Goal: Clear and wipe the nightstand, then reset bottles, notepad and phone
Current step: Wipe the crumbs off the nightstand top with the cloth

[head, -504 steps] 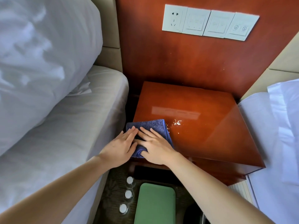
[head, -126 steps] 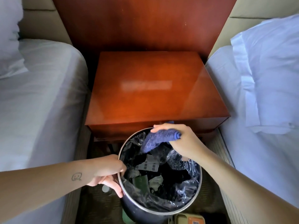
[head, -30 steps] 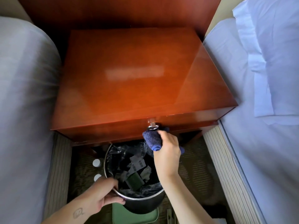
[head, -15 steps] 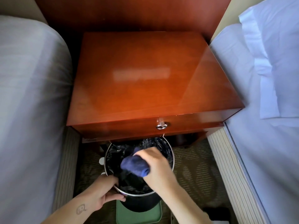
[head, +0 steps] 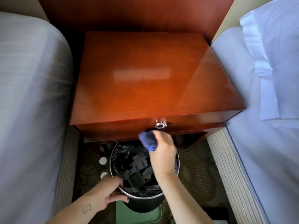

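- I see the shiny nightstand (head: 145, 81) at the far middle.
- The black trash bin (head: 142, 204) sits on the floor, just near of it.
- The left hand (head: 108, 193) curls tight round the bin's near rim.
- The right hand (head: 163, 156) squeezes a rolled blue cloth (head: 148, 140) just under the drawer ring (head: 160, 125).
- Two white bottle caps (head: 103, 160) show left of the bin.

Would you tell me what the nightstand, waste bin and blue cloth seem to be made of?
Nightstand: wood or veneer under glossy lacquer, judging by grain and a mirror-like reflection. Waste bin: dark body, shiny rim, probably metal; its black liner crinkles and glints like thin plastic. Blue cloth, in the right hand: fuzzy nap, likely terry or microfibre.
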